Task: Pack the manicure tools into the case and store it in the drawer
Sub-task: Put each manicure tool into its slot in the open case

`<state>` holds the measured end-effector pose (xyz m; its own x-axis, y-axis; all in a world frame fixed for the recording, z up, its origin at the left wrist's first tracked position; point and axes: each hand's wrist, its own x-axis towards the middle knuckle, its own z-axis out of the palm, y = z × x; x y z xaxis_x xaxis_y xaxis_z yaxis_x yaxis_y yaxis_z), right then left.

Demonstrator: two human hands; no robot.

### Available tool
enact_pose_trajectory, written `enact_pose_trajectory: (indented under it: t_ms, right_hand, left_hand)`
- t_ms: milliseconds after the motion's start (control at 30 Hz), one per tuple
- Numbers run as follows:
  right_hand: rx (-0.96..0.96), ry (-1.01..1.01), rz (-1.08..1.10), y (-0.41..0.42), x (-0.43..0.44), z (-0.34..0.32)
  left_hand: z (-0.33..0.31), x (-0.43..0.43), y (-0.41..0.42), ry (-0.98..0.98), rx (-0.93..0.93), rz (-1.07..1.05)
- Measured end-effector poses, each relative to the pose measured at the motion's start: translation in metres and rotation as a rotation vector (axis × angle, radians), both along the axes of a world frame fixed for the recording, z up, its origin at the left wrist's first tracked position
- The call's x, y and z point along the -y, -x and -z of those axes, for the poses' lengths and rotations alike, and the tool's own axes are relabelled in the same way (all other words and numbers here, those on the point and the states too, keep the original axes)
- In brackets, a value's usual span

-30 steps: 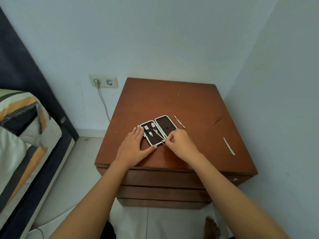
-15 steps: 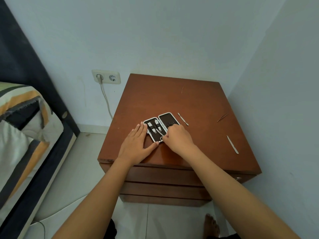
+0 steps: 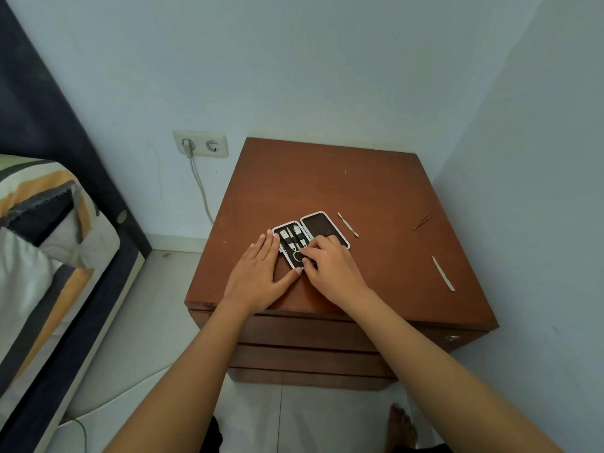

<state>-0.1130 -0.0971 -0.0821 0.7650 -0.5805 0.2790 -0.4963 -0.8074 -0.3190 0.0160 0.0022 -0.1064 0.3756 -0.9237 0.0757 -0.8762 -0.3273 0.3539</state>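
Observation:
A small manicure case [image 3: 322, 225] lies open on the brown nightstand [image 3: 327, 178]. Its left half holds clippers and scissors [image 3: 291, 240]; its right half is dark and bare. My left hand [image 3: 258, 276] rests flat on the wood, fingers along the case's left edge and thumb at its near corner. My right hand [image 3: 330, 266] covers the case's near right part, fingertips pinched at the scissors' ring [image 3: 298, 256]. Loose on the top are a thin cuticle pusher [image 3: 348, 224] just right of the case, tweezers [image 3: 423, 220] farther right, and a nail file [image 3: 443, 273] near the right edge.
The nightstand has shut drawers [image 3: 294, 331] below its front edge, with a round knob [image 3: 452, 338] at the right. Walls stand close behind and to the right. A bed [image 3: 39, 230] lies at the left, with a wall socket [image 3: 200, 144] and cable between. A bare foot [image 3: 402, 426] is on the floor.
My right hand has slid forward over the case's near end, pressing the scissors down into the left half. The left hand stays beside the case. The view shifted slightly.

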Motion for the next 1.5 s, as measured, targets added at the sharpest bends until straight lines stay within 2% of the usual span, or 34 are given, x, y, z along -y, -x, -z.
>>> enact_pose_trajectory:
  t_ms: [133, 233, 300, 400, 567, 700, 1000, 1267, 1500]
  right_hand:
    - [0.008, 0.011, -0.014, -0.001, 0.0, 0.003]
    - [0.075, -0.087, -0.004, 0.005, 0.009, 0.0]
    - [0.201, -0.174, 0.101, 0.015, 0.029, -0.007]
    - [0.348, -0.247, 0.372, 0.048, 0.075, -0.017]
    - [0.264, -0.277, 0.706, 0.098, 0.147, -0.015]
    - [0.23, -0.364, 0.799, 0.099, 0.175, -0.015]
    - [0.214, -0.384, 0.7, 0.057, 0.165, -0.011]
    - [0.432, -0.6, 0.293, -0.023, 0.119, -0.027]
    - [0.321, -0.606, 0.079, -0.044, 0.103, -0.016]
  left_hand:
    - [0.001, 0.001, 0.0, -0.011, 0.014, 0.006]
    - [0.003, 0.001, -0.001, -0.016, 0.018, 0.0]
    - [0.004, 0.002, -0.002, -0.011, 0.022, -0.007]
    - [0.006, 0.002, -0.003, -0.014, 0.026, -0.011]
    - [0.007, 0.004, -0.004, -0.002, 0.0, -0.027]
    - [0.007, 0.005, -0.004, 0.018, 0.0, -0.037]
    - [0.004, 0.004, -0.004, 0.019, 0.003, -0.044]
    - [0.004, 0.003, -0.003, 0.021, -0.013, -0.042]
    - [0.004, 0.004, -0.004, 0.04, -0.006, -0.042]
